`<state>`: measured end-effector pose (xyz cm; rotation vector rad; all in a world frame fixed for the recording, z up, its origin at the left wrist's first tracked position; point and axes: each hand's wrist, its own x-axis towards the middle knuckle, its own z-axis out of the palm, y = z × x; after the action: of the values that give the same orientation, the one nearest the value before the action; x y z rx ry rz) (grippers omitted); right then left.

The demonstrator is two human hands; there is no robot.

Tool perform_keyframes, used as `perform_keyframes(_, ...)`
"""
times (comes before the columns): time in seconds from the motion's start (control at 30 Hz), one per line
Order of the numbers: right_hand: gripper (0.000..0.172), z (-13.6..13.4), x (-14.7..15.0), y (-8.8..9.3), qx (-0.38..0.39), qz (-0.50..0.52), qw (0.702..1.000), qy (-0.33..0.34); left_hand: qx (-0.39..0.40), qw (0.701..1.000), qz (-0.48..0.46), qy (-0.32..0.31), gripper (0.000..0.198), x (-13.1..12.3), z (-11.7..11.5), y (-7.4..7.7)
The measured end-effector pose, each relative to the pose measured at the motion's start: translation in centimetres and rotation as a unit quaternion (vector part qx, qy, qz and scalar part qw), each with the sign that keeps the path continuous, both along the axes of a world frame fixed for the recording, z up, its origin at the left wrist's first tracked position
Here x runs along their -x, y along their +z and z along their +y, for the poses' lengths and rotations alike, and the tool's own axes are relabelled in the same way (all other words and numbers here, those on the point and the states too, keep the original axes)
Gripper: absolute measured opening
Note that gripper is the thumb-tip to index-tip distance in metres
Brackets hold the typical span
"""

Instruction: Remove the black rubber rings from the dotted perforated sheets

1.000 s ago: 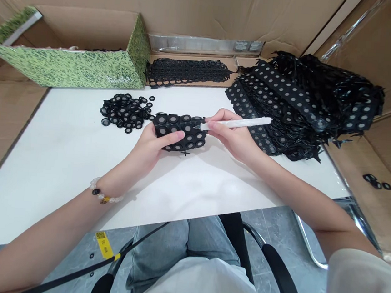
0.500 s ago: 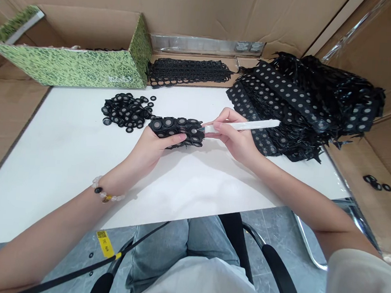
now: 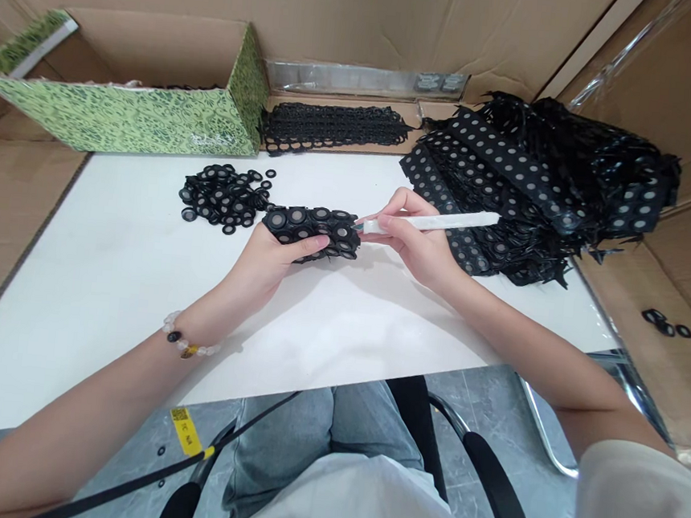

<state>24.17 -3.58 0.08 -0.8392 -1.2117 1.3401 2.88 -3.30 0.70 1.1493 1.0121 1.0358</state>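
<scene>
My left hand (image 3: 276, 257) is closed on a black rubber sheet (image 3: 297, 220) with rows of round rings that have grey centres, its thumb pressed on top. Held like a pen, a slim white craft knife (image 3: 451, 221) is in my right hand (image 3: 418, 245). Its thin metal tip is at the sheet's right edge; whether it touches is too small to tell. Beyond my left hand, loose black rings (image 3: 224, 194) lie in a heap on the white table (image 3: 119, 287).
A green patterned box (image 3: 152, 121) stands at the back left. Beside it is a stack of punched-out black netting (image 3: 339, 125). Many uncut dotted black sheets (image 3: 527, 178) are piled at the back right. Several stray rings (image 3: 666, 326) lie on cardboard at the right.
The craft knife and my right hand have shifted slightly right, drawing the tip back from over the sheet to its right edge. My left hand and the sheet stay nearly still.
</scene>
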Motion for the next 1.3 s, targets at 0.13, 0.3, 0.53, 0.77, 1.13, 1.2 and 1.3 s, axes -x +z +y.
perform_keyframes(0.13,0.030,0.1,0.1,0.0,0.005,-0.003,1.000,-0.003,-0.003,1.000,0.000,-0.007,0.032,0.1,0.1,0.0)
perform_keyframes(0.3,0.028,0.5,-0.1,-0.3,0.001,0.006,0.999,-0.047,0.006,0.999,0.028,-0.038,0.042,0.3,0.5,-0.3)
perform_keyframes(0.53,0.032,1.0,-0.1,-0.2,0.024,-0.003,0.993,-0.113,0.035,0.998,0.042,-0.019,0.037,0.6,0.8,-0.7)
perform_keyframes(0.77,0.032,1.4,-0.4,-0.5,0.044,0.028,0.989,-0.138,0.003,1.000,0.014,-0.002,0.032,0.4,0.5,-0.2)
perform_keyframes(1.13,0.019,1.4,-1.0,-0.1,-0.058,-0.055,0.970,-0.229,-0.034,0.998,0.046,0.041,0.026,0.5,0.6,-0.6)
perform_keyframes(1.2,0.017,0.7,-0.7,0.4,-0.109,-0.061,0.970,-0.207,-0.044,0.996,0.065,0.038,0.026,0.3,0.4,-0.7)
perform_keyframes(1.3,0.016,-0.7,0.1,0.8,-0.122,-0.104,0.982,-0.104,-0.051,0.995,0.088,0.027,0.022,0.1,0.1,-0.8)
